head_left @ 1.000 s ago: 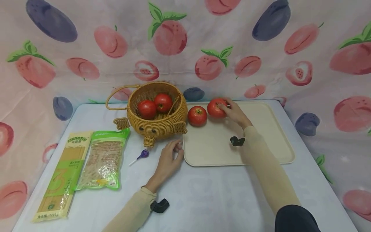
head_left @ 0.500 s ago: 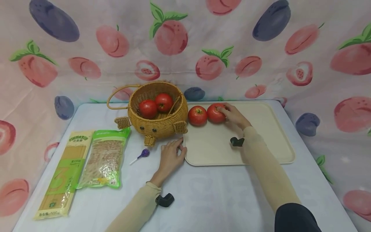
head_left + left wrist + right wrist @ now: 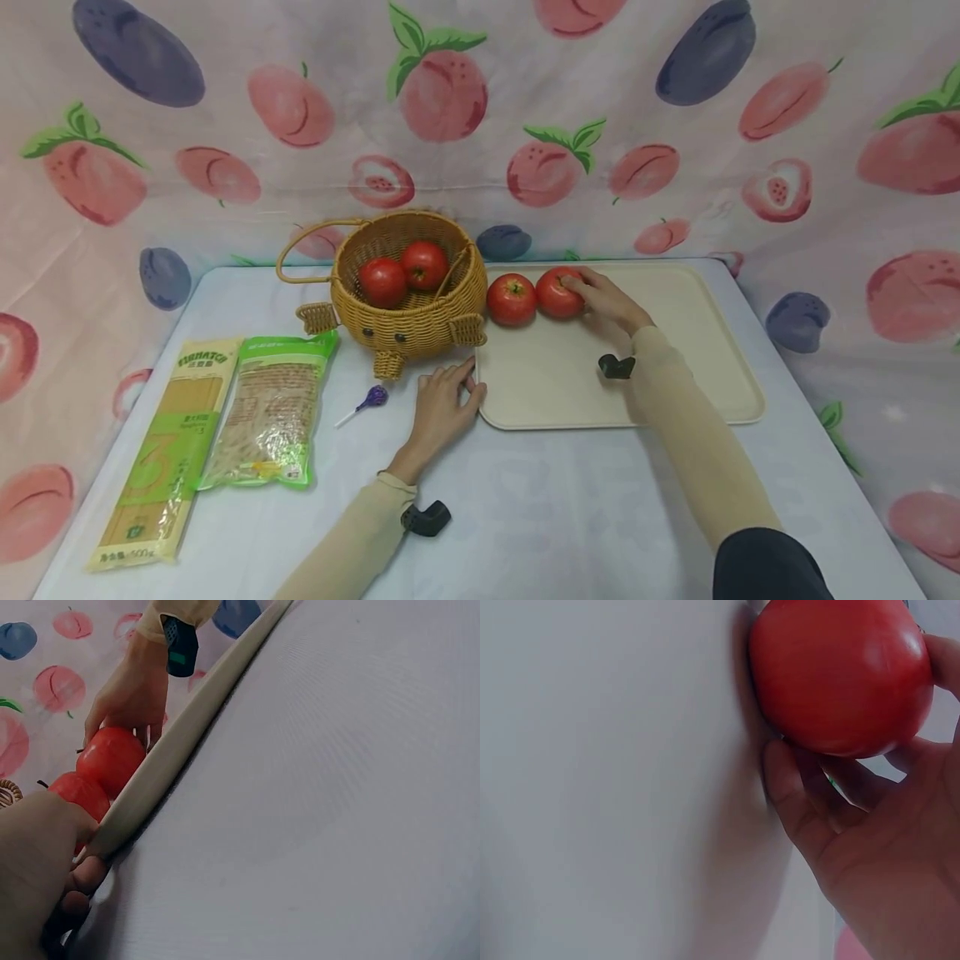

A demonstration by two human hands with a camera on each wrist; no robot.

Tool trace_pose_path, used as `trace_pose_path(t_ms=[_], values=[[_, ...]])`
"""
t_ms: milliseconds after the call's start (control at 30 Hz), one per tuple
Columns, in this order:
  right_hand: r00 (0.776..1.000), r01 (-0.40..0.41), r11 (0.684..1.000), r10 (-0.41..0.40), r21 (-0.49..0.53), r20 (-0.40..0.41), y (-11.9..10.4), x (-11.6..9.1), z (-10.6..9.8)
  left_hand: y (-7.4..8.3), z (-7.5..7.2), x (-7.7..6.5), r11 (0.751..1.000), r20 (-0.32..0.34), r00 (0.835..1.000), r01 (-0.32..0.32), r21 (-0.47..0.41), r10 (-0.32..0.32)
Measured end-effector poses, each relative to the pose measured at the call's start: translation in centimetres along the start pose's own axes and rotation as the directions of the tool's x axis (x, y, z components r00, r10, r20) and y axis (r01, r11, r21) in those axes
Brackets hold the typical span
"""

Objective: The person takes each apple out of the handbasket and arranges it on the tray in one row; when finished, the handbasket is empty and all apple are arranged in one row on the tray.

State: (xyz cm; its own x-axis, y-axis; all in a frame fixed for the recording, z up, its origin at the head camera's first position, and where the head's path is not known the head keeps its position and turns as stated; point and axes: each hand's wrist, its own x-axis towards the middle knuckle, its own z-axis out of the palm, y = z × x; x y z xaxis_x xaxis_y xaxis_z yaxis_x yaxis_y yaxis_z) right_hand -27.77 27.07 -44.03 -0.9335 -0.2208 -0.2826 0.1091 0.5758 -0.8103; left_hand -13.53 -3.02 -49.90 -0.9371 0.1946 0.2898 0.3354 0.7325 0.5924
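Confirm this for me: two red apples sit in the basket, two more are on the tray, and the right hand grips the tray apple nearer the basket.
Not quite: the right hand grips the tray apple farther from the basket, as the head view shows. The rest stands: two red apples sit in the basket, two more are on the tray.
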Motion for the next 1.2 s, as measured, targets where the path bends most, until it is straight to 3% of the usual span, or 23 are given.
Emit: trace_pose_path(t_ms=[300, 1000, 1200], values=[[0.999, -0.022, 1.0, 0.021, -0.023, -0.038, 0.21, -0.11, 0.05, 0.13, -0.11, 0.02, 1.0, 0.001, 1.0, -0.007, -0.002, 0.007], [0.999, -0.024, 0.999, 0.023, -0.039, -0.04, -0.12, -0.91, 0.46, -0.01, -0.27, 0.01, 1.0, 0.02, 1.0, -0.004, -0.008, 0.004], [0.992, 0.0, 0.998, -0.008, -0.064, -0.125, 0.01, -0.92, 0.25, 0.09, -0.15, -0.11, 1.0, 0.016, 1.0, -0.009, -0.014, 0.009]])
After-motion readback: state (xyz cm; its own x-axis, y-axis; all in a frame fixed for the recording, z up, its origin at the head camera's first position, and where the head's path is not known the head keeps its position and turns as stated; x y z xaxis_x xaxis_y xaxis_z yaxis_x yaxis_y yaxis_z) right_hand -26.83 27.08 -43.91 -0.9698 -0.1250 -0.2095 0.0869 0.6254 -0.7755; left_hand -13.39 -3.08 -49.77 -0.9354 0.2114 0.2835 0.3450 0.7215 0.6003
